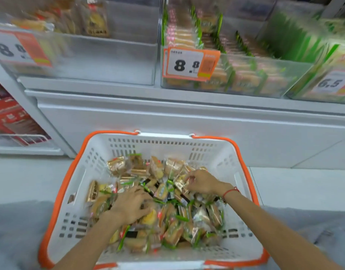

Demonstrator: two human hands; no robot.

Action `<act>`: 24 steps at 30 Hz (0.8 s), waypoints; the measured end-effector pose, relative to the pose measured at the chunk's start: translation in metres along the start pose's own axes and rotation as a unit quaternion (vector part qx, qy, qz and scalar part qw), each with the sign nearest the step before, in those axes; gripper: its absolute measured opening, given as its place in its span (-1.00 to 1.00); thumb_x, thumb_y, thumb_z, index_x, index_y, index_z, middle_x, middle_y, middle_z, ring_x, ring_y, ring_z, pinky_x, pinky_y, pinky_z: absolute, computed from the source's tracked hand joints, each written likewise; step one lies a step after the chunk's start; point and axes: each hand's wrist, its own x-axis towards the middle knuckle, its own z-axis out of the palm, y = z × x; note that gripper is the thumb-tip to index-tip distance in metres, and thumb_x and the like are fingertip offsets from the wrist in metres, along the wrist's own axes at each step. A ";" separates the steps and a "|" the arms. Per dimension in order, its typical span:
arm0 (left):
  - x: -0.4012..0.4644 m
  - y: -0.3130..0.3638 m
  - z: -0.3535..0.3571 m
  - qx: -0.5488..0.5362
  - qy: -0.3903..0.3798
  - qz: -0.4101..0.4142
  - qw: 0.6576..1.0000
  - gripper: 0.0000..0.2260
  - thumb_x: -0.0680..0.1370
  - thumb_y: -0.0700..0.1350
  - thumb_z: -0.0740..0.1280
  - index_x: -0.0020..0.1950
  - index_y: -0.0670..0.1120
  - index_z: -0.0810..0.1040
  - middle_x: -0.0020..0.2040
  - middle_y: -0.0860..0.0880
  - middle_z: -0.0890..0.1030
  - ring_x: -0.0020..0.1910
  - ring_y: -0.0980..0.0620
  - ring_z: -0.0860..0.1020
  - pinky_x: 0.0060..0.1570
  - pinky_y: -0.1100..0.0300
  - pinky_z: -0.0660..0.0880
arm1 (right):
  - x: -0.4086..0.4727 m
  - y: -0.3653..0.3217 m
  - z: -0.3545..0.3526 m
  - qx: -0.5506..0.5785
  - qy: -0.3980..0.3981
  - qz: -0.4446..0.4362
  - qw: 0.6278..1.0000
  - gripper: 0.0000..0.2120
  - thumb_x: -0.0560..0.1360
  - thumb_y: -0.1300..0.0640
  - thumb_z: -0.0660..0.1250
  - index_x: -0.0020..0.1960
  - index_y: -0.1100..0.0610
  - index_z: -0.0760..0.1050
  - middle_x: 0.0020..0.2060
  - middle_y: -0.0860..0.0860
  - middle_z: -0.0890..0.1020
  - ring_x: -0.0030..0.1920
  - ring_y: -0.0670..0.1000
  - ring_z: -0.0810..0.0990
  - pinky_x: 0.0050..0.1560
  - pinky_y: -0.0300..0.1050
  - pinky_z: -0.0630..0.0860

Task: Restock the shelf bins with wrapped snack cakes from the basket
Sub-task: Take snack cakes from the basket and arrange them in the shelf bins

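Both grips down in basket [101, 152], fingers among snack cakes [167, 207].

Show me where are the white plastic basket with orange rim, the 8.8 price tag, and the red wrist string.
white plastic basket with orange rim [222, 158]: head view, far wall.
8.8 price tag [185, 64]: head view, white face.
red wrist string [230, 191]: head view, band on wrist.

We see bright, even, cool light with hardly any shadows. The bins [117, 55] up top are smeared by motion blur, worst at the left tag [17, 48]. The basket [222, 152] stays sharper. Wide-angle distortion bends the shelf [167, 106] edges outward.
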 end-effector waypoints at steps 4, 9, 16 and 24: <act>0.001 -0.003 0.005 -0.027 0.007 -0.015 1.000 -0.74 0.57 0.11 0.27 0.25 0.15 0.52 0.17 0.08 0.53 0.33 0.09 0.30 0.24 0.20 0.31 | -0.001 -0.005 0.031 0.071 -0.145 0.010 0.987 -0.70 0.52 0.04 0.37 0.22 0.12 0.56 -0.07 -0.02 0.61 -0.10 -0.07 0.52 0.04 -0.22 0.46; 0.004 -0.004 0.004 -0.025 -0.047 -0.014 0.999 -0.60 0.47 0.26 0.33 0.25 0.16 0.51 0.24 0.06 0.50 0.37 0.05 0.25 0.30 0.08 0.25 | -0.006 -0.017 0.062 -0.027 -0.238 0.044 0.970 -0.62 0.51 -0.09 0.36 -0.25 0.22 0.53 -0.48 -0.02 0.35 -0.47 -0.06 0.28 -0.28 -0.23 0.35; 0.007 0.000 0.004 -0.050 -0.061 -0.050 0.996 -0.62 0.40 0.22 0.44 0.17 0.15 0.54 0.24 0.05 0.45 0.35 0.06 0.27 0.28 0.11 0.28 | -0.008 -0.037 0.070 -0.013 -0.176 0.081 0.981 -0.58 0.46 0.12 0.45 -0.43 0.14 0.28 -0.55 0.00 0.34 -0.48 -0.05 0.28 -0.43 -0.27 0.29; 0.016 0.029 -0.045 -0.408 0.090 -0.090 0.904 -0.55 0.59 -0.05 0.30 0.44 -0.09 0.30 0.25 0.07 0.42 0.30 0.03 0.42 0.16 0.27 0.35 | -0.027 -0.060 -0.048 0.259 -0.028 0.021 0.965 -0.62 0.42 0.27 0.46 0.21 0.15 0.53 0.04 0.10 0.61 -0.16 0.01 0.62 -0.24 -0.26 0.56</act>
